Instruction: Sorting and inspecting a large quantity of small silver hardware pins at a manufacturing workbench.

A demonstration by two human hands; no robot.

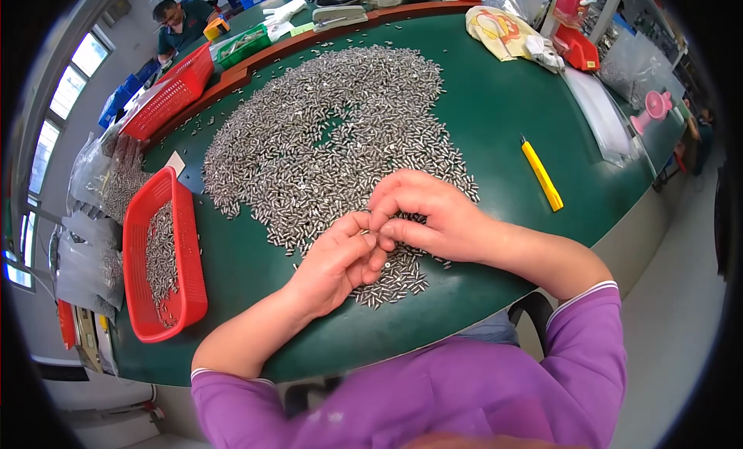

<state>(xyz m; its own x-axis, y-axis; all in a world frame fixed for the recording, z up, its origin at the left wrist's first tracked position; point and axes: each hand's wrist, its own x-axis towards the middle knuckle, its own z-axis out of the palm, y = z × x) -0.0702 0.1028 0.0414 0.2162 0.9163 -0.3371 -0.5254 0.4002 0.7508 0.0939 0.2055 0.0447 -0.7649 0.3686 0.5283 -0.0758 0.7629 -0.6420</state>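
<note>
**Loose metal pins (371,151) heaped on a green worktop (495,116); condition of grip and markings**

Nearest the wearer, a purple top (480,387) bears a small pale mark, too blurred to read.

The left hand (334,259) and right hand (441,221) meet over the near end of the heap, fingers curled and fingertips drawn together. Whether a pin is pinched between them cannot be told. A small cluster of pins lies directly beneath.

The pins are short, shiny and roughly cylindrical. In my judgement each is light, hard and stiff, unlikely to break, and smooth enough to roll or slip. Best hold: thumb and fingertip across the middle of the body, one at a time. A scooped quantity would probably be weighty and prone to spill. No marking is discernible on any pin at this scale.

To the left, a red plastic basket (192,251) holds further pins along its bottom; no lettering was made out on it. The main heap spreads beyond the hands, with a small bare gap in its far half. Right of the heap, well apart, lies a yellow cutter (544,179); no legible writing found.

At the far right, a yellow cloth-like item (495,29) carries a printed cartoon figure. Near it, a red bin (574,45) has a small yellow label (591,64) with dark characters, not transcribed.
</note>
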